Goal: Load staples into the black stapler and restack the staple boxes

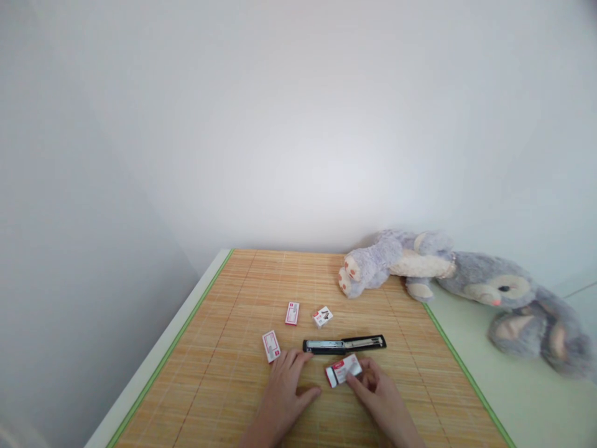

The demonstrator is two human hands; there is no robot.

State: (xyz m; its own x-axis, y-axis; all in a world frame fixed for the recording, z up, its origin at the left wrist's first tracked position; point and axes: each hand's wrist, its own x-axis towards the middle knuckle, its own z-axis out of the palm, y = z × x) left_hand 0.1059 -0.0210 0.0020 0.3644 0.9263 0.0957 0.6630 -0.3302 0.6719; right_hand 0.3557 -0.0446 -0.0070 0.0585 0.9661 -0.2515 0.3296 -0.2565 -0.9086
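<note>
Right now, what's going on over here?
Someone's right hand is holding a small red-and-white box just on the near side of an opened-out stapler. The left hand is by the stapler's left end, next to a second box. Two other boxes lie farther back, and a stuffed toy lies at the right.

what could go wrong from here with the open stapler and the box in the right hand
The right hand holds the red-and-white box near one end, so it might tip or slip.
The open stapler lies just beyond both hands, so a careless move might bump it or nip a finger.
The left hand has fingertips right by a pink-edged box and might nudge it.
</note>
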